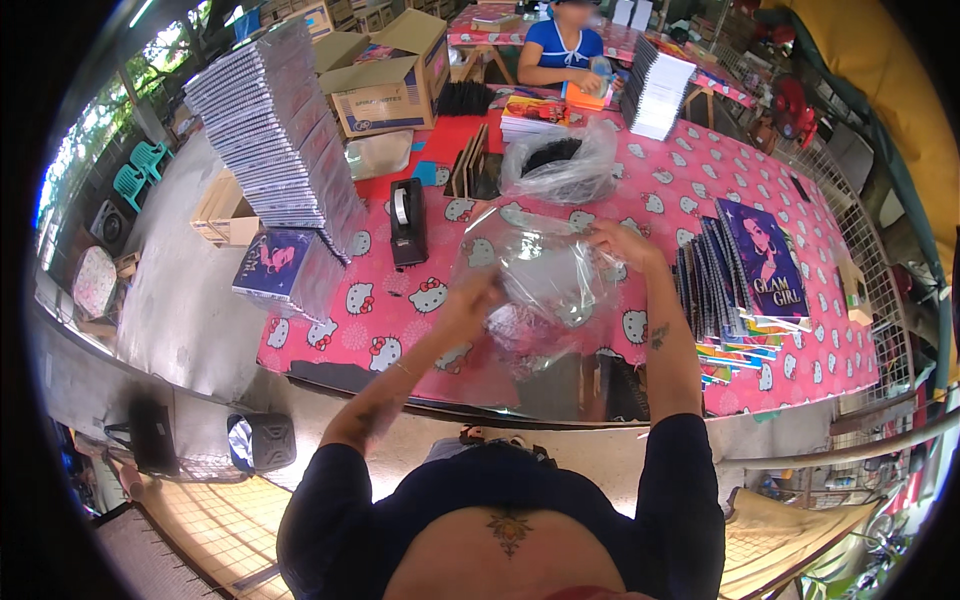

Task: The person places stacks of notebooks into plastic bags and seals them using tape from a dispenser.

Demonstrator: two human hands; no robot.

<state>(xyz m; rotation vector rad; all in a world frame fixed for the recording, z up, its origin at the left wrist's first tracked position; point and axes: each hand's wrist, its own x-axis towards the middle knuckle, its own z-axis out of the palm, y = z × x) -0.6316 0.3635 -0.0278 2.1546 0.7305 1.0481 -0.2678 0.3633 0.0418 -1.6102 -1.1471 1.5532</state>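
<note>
A clear plastic bag (575, 300) is stretched between my two hands over the near middle of the table. My right hand (622, 244) is closed on its far right edge, the fingers pinching the film. My left hand (476, 303) is at the bag's left side, smeared by motion, so its fingers do not show clearly. A whitish area shows through the film; whether anything lies inside I cannot tell. To the right of the bag rest piled spiral notebooks (762, 262) with dark purple covers. A black tape dispenser (408, 225) stands to its left.
A tall, leaning stack of wrapped notebooks (275, 130) rises at the left, beside a shorter wrapped stack (285, 268). Behind the bag sits a clear bag with black contents (560, 165). Open cardboard boxes (385, 100) stand far left. Across the pink-covered table (690, 165), another person (562, 55) handles something orange.
</note>
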